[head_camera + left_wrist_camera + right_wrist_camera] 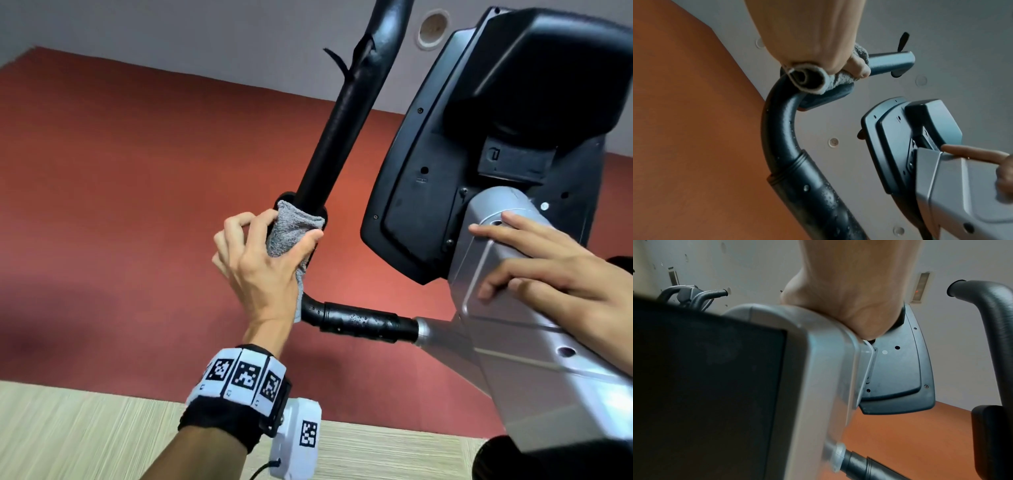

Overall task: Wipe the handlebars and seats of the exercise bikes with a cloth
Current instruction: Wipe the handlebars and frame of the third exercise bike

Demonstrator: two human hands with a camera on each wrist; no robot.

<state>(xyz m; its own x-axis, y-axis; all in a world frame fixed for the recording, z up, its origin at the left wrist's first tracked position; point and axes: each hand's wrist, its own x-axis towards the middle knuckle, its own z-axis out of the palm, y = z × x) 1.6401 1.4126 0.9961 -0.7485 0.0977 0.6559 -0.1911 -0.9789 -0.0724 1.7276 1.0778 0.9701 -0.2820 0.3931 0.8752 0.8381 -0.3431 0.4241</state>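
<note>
one relation matters for us: the handlebar [346,113] runs up and away from our left hand [255,263], its long axis slanting toward the upper right. our fingers curl round the grey cloth [291,228], wrapped around the bar's lower end just above the bend. we judge the next stroke should slide upward along that axis. our right hand [555,267] rests flat, fingers straight, on the silver post [534,346], well apart.

A red-brown wall [137,205] meets a pale grey ceiling [205,31] holding a round recessed fitting [433,29], with striped beige flooring [85,431] below.
</note>
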